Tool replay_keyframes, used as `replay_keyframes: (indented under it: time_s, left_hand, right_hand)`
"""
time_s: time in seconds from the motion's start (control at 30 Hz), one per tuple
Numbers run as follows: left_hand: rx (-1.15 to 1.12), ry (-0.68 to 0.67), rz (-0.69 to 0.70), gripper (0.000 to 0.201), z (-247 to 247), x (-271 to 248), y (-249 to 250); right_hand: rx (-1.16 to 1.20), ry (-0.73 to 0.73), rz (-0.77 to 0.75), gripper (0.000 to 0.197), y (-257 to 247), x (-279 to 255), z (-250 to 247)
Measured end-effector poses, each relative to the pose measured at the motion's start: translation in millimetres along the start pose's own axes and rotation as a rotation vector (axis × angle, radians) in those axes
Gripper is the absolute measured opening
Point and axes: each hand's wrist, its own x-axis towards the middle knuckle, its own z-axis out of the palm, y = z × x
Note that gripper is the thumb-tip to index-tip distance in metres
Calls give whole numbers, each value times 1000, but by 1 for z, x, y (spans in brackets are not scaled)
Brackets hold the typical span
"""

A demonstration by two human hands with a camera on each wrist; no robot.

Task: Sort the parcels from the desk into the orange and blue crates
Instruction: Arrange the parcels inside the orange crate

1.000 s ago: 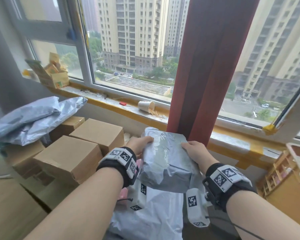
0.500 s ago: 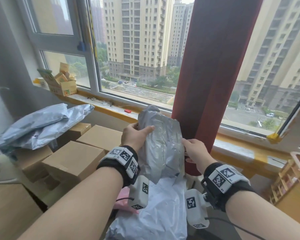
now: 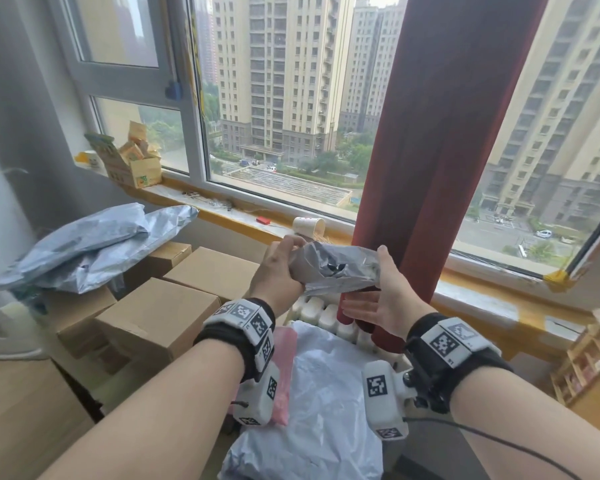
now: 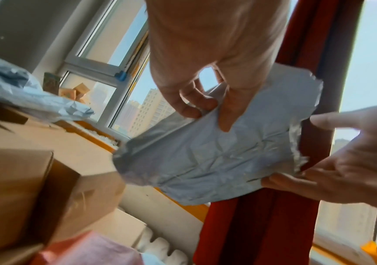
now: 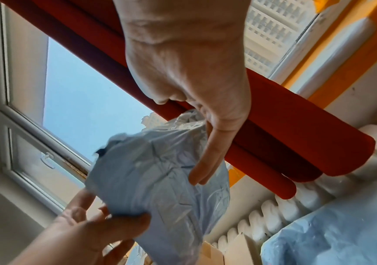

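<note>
A crumpled grey plastic parcel is held up in the air in front of the window sill. My left hand pinches its left end between thumb and curled fingers. My right hand is at its right end, with straight fingers lying against it and the thumb at the top edge. No orange or blue crate is in view.
Below my hands lie a white plastic bag and a pink parcel. Cardboard boxes are stacked at the left, with grey bags on top. A red curtain and a radiator are behind, and a wooden shelf is at the right.
The grey parcel came up off the pile, stood on end, and now lies roughly level between my hands. My right fingers have straightened. The view has tilted upward.
</note>
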Motion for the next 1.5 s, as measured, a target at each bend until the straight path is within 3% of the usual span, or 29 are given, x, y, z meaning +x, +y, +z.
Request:
replay_keyframes:
  time_s: [0.13, 0.23, 0.37, 0.57, 0.73, 0.93, 0.97, 1.03, 1.1, 1.13, 1.23, 1.3, 1.37, 1.43, 1.5]
  left_hand:
    - [150, -26, 80, 60, 0, -4, -7]
    - [229, -49, 180, 60, 0, -6, -10]
    - [307, -71, 285, 62, -1, -11, -9]
    - [322, -176, 297, 61, 1, -17, -22]
    - [165, -161, 133, 65, 1, -6, -44]
    - [6, -56, -114, 35, -1, 10, -59]
    - [-29, -57, -170, 40, 2, 13, -62]
    - [-108, -97, -295, 72, 6, 16, -63]
    - [-244, -188, -411, 101, 8, 18, -63]
    - [-321, -266, -459, 103, 9, 16, -58]
    - [-597, -458, -486, 75, 12, 10, -44]
    - [-737, -424, -463, 55, 16, 9, -36]
    - [-794, -381, -457, 53, 16, 10, -30]
    - [-801, -351, -434, 53, 15, 14, -25]
    - [-745, -302, -388, 59, 15, 17, -21]
  right_hand:
    - [28, 1, 30, 62, 6, 2, 4]
    - [51, 30, 50, 80, 14, 7, 6]
    - [91, 93, 57, 49, 21, 10, 9]
    - [143, 187, 48, 31, 31, 6, 13]
    - [155, 213, -1, 29, 46, 6, 16]
    - [287, 295, -27, 29, 49, 3, 9]
    - [321, 295, -38, 27, 50, 1, 8]
    - [393, 280, -62, 24, 52, -2, 8]
    - [472, 249, -84, 23, 52, -6, 9]
    - [510, 223, -92, 22, 52, -8, 11]
    - [540, 115, -114, 20, 52, -13, 15]
    - [513, 66, -135, 20, 54, -13, 15]
    - [466, 71, -137, 22, 57, -9, 9]
    - [360, 118, -122, 42, 61, -1, -3]
    - [190, 194, -122, 80, 62, 6, -19]
